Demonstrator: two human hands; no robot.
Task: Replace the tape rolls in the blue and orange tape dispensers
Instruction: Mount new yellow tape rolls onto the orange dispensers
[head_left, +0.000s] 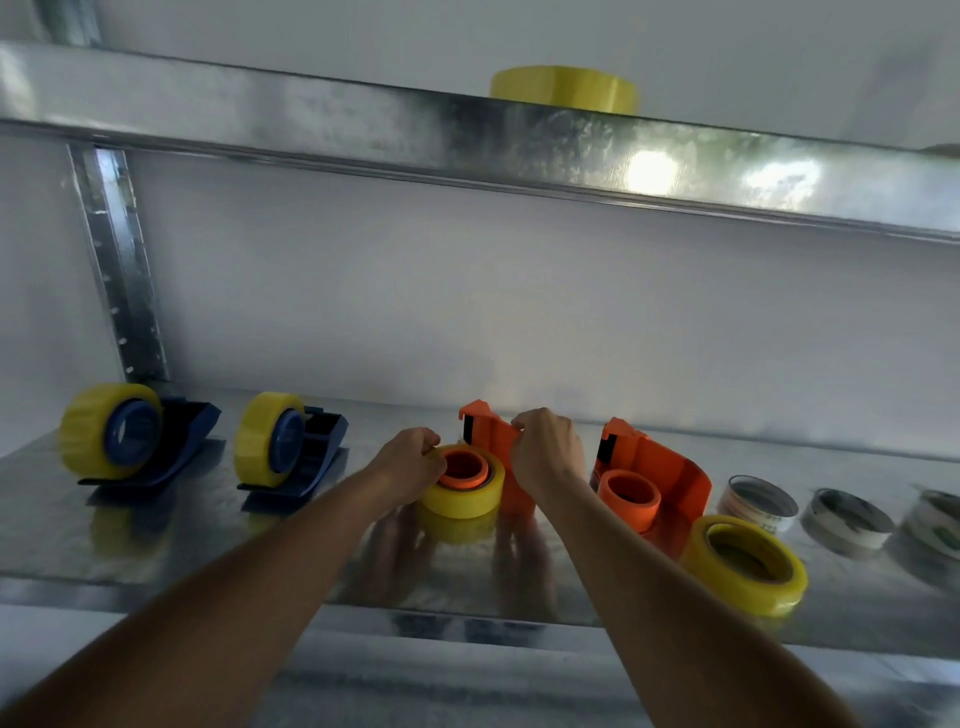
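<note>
orange dispenser (493, 447) held on the metal shelf (156, 551)
its top edge is pinched by the right hand (545, 452); the yellow roll (462, 488) rim is gripped by left hand (410, 460) fingers.

On a metal shelf (156, 545), the left hand (410, 460) grips the rim of a yellow tape roll (465, 499) seated on the hub of an orange dispenser (493, 441), while the right hand (548, 454) pinches that dispenser's top edge. At 3 o'clock from it stands a second orange dispenser (670, 478) with a bare hub, a loose yellow roll (745, 564) touching its near side. At 9 o'clock sit two blue dispensers (176, 447) (311, 457), both loaded. Three empty cores (758, 501) line the far right. Another yellow roll (563, 88) lies on the upper shelf (311, 130).
</note>
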